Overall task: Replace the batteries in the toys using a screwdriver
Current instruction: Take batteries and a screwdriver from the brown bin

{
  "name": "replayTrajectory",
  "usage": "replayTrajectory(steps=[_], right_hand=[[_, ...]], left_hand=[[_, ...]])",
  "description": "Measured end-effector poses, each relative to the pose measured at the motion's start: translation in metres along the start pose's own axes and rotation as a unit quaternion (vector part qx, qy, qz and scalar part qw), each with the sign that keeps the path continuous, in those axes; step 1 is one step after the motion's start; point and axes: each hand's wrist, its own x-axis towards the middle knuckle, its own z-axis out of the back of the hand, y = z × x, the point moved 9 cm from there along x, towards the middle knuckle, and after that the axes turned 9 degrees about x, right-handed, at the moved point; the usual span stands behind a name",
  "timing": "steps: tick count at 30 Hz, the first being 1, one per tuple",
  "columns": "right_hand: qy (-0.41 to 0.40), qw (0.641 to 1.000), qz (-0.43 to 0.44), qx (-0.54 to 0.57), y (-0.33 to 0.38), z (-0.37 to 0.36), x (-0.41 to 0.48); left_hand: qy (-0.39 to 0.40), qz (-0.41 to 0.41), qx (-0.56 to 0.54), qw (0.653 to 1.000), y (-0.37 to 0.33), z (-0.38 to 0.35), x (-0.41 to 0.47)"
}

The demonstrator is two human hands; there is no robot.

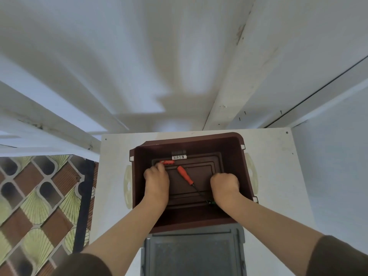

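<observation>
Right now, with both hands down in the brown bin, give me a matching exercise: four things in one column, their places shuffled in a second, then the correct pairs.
Things:
1 red battery
2 white battery
3 screwdriver
4 grey crate

Places:
A lying diagonally on the middle of the bin floor
B nearest the far wall of the brown bin
C right beside the left hand
D outside the bin, at its near side

Pairs: 1-C, 2-B, 3-A, 4-D

On the table (pixel 274 176) stands a bin (pixel 191 220), with a tray (pixel 146 253) near of it; in the bin a screwdriver (pixel 185 174) lies between the left hand (pixel 156 177) and the right hand (pixel 225 183), a battery (pixel 166 162) lies just beyond the left hand, and a second battery (pixel 179 157) lies farther.
</observation>
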Motion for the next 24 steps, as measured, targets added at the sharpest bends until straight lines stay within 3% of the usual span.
replayTrajectory(steps=[6, 9, 12, 15, 21, 24], right_hand=[[0.009, 1.0, -0.008, 0.026, 0.001, -0.007, 0.002], [0.01, 0.999, -0.014, 0.035, 0.0, -0.005, 0.002], [0.015, 0.998, -0.016, 0.066, -0.002, -0.004, 0.002], [0.02, 0.992, -0.016, 0.127, -0.004, -0.005, 0.0], [0.043, 0.967, -0.01, 0.251, -0.006, -0.007, -0.004], [0.04, 0.937, -0.028, 0.346, -0.013, -0.004, -0.008]], left_hand=[[0.01, -0.062, -0.167, 0.984, -0.008, 0.0, -0.005], [0.027, -0.024, -0.219, 0.975, -0.003, -0.005, -0.006], [-0.004, -0.003, -0.288, 0.958, 0.002, 0.004, -0.005], [-0.02, 0.011, -0.388, 0.921, 0.002, 0.014, -0.005], [0.015, 0.116, -0.564, 0.818, 0.003, 0.014, 0.006], [0.019, 0.157, -0.627, 0.763, 0.0, 0.017, 0.01]])
